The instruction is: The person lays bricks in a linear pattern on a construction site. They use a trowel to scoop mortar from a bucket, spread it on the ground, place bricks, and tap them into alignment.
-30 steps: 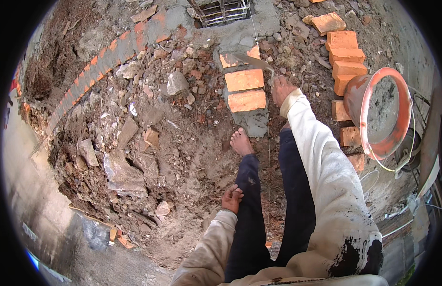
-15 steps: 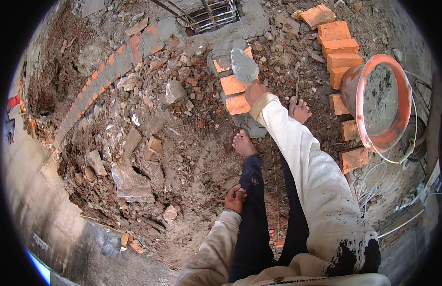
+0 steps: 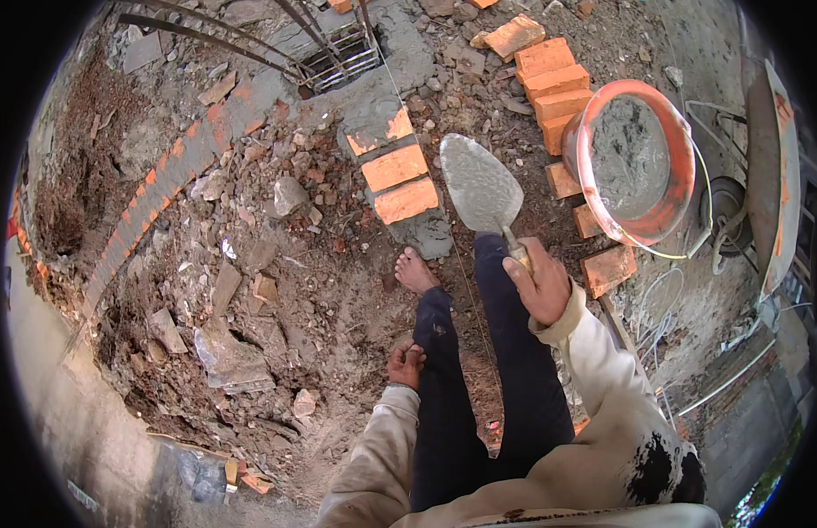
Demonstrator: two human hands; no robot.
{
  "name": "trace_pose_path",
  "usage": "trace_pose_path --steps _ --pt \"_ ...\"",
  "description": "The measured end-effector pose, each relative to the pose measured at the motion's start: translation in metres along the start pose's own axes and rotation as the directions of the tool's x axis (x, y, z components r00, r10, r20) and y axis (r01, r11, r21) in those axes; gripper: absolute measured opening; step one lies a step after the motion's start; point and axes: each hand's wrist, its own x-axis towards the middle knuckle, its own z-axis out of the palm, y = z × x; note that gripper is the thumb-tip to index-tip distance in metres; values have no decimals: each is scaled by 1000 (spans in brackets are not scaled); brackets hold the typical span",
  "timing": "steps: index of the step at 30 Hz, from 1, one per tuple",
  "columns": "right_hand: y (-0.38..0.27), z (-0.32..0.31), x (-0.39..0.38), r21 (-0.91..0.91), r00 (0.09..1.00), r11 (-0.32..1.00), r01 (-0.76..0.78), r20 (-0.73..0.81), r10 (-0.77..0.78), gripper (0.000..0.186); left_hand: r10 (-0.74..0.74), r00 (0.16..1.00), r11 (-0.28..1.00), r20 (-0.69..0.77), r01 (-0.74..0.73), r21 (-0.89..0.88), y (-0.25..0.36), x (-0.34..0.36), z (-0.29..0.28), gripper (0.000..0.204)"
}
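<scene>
My right hand [image 3: 547, 286] is wrapped round the handle of a trowel [image 3: 481, 183]. Its broad blade is coated in grey mortar and points away from me, above my right leg. My left hand [image 3: 407, 364] rests against my left knee, fingers curled in, with nothing visible in them. Ahead, two orange bricks lie side by side across a mortar bed, a nearer brick [image 3: 406, 201] and a farther brick [image 3: 394, 167]. Beyond them is a brick [image 3: 380, 132] partly smeared with mortar. Bare mortar [image 3: 425, 236] shows at the near end of this row.
An orange bucket [image 3: 681, 198] of mortar stands at the right beside a line of loose bricks [image 3: 549, 79]. A wheelbarrow [image 3: 772, 180] is farther right. Steel bars [image 3: 325, 40] rise from a hole at the top. A string [image 3: 469, 286] runs between my legs; rubble [image 3: 250, 290] covers the left.
My right hand has drawn the trowel back from the bricks, towards me and to the right. My left hand stays by the knee. The view has swung to the right.
</scene>
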Motion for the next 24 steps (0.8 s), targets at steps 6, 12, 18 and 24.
trace_pose_path --steps 6,12,18,24 --pt "24 -207 -51 -662 851 568 -490 -504 147 35 78 993 991 88 -86 102 9 -4 0 31" --pt "86 -226 8 -629 860 591 -505 -307 408 34 191 925 958 329 -248 141 85 -18 116 36" --pt "130 -208 27 -183 884 887 -423 -296 360 26 474 641 785 604 -618 40 197 -55 321 49" --pt "140 -207 -2 465 849 787 -405 -129 513 19 541 654 687 528 -706 171 188 -74 323 51"
